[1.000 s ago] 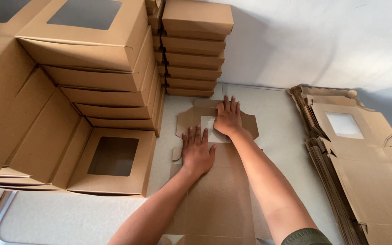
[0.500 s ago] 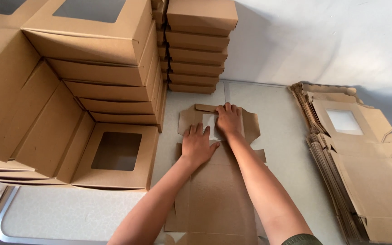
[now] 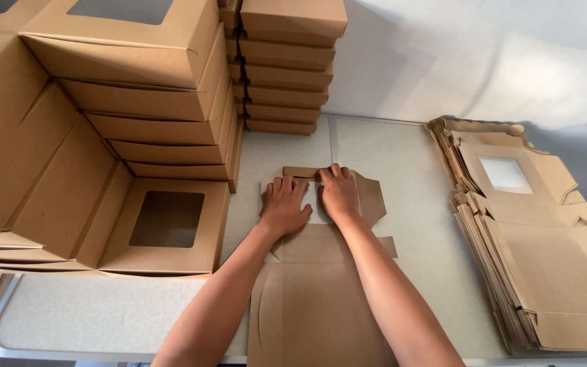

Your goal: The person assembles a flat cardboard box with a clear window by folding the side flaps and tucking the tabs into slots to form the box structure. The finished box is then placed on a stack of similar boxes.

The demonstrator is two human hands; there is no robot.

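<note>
Head view: a flat kraft box blank [image 3: 321, 306] is laid on the pale surface [image 3: 409, 163]. Its far window panel is pressed down by the left hand [image 3: 284, 205] and right hand [image 3: 339, 193], fingers apparently spread flat, between assembled window boxes [image 3: 164, 228] and a stack of blanks [image 3: 538, 231].

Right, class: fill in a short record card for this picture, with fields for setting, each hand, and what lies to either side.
setting: pale table against a white wall
left hand: flat, fingers spread, pressing the far end of an unfolded cardboard box blank
right hand: flat on the same blank, beside the left hand
left side: stacks of folded window boxes, one lying open-side up
right side: pile of flat blanks
back: stack of closed boxes
</note>
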